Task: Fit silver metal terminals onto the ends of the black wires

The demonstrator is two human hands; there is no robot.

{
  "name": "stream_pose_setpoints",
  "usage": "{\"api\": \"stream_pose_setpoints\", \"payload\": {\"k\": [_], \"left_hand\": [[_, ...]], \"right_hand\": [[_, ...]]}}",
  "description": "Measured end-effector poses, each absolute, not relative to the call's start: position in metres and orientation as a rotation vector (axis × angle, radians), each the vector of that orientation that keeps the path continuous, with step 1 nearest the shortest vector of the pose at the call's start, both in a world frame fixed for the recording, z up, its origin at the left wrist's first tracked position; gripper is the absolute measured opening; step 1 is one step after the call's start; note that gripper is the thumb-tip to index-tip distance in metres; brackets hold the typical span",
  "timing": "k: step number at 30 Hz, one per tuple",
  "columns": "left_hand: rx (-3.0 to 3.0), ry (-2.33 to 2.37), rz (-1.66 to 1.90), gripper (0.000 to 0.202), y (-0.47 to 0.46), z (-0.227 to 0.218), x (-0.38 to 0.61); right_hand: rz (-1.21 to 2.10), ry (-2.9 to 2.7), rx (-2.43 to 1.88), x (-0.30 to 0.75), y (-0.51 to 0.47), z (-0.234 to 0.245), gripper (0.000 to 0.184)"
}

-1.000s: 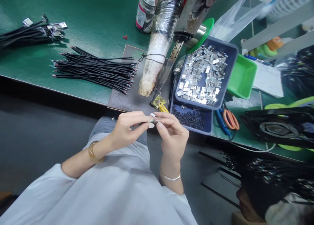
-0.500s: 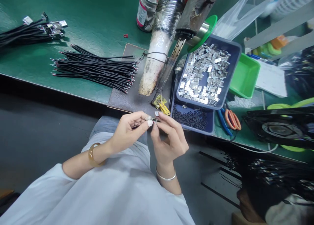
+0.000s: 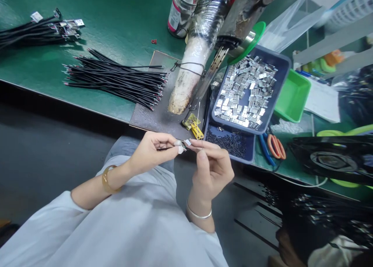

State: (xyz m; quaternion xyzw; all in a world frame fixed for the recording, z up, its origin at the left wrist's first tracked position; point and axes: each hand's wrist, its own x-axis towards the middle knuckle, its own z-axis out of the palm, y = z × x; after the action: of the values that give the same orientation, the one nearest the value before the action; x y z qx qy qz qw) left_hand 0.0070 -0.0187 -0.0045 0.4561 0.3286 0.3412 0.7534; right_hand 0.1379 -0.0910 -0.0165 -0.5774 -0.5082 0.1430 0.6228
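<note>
My left hand (image 3: pixel 153 152) is closed, pinching a short black cable (image 3: pixel 166 147) between thumb and fingers; white coverings sit on those fingertips. Just beyond them, a small silver USB connector (image 3: pixel 188 142) lies against the fingertips of my right hand (image 3: pixel 212 166). The right fingers are bent together around the connector's end, and the thumb is drawn back beside them. The exact grip is too small to make out. A thin wire (image 3: pixel 198 115) hangs down toward the right fingers. A soldering iron (image 3: pixel 207 76) points down just above the hands.
A bundle of black cables (image 3: pixel 119 80) lies on the green bench (image 3: pixel 116 10), with finished-looking connector cables (image 3: pixel 40 34) farther left. A blue tray of silver connectors (image 3: pixel 287 70) overlaps another tray holding small black pieces (image 3: pixel 230 142). Orange-handled pliers (image 3: pixel 275 146) and a yellow cutter (image 3: pixel 197 131) lie nearby.
My right hand has shifted right, and its thumb has moved away from the left fingertips. The connector sits slightly lower and tilted. The bench view has shifted a little to the right.
</note>
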Motion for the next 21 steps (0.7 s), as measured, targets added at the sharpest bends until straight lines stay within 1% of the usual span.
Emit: {"api": "stream_pose_setpoints", "payload": {"k": [3,5,8,15,19,21], "left_hand": [[0.988,0.696,0.716,0.013,-0.018,-0.004,0.008],[0.993,0.701,0.71,0.014,-0.017,-0.004,0.008],[1.015,0.703,0.71,0.017,-0.015,-0.005,0.007],[1.049,0.712,0.76,0.018,-0.012,-0.008,0.005],[1.064,0.698,0.767,0.019,-0.012,-0.009,0.006],[1.074,0.695,0.771,0.019,-0.012,-0.009,0.006]], "right_hand": [[0.393,-1.131,-1.31,0.139,-0.09,-0.015,0.008],[0.315,-1.162,-1.306,0.14,-0.091,-0.015,0.007],[0.187,-1.252,-1.324,0.139,-0.093,-0.018,0.012],[0.127,-1.197,-1.302,0.14,-0.09,-0.024,0.015],[0.011,-1.394,-1.246,0.14,-0.091,-0.027,0.019],[0.008,-1.425,-1.266,0.14,-0.09,-0.029,0.019]]}}
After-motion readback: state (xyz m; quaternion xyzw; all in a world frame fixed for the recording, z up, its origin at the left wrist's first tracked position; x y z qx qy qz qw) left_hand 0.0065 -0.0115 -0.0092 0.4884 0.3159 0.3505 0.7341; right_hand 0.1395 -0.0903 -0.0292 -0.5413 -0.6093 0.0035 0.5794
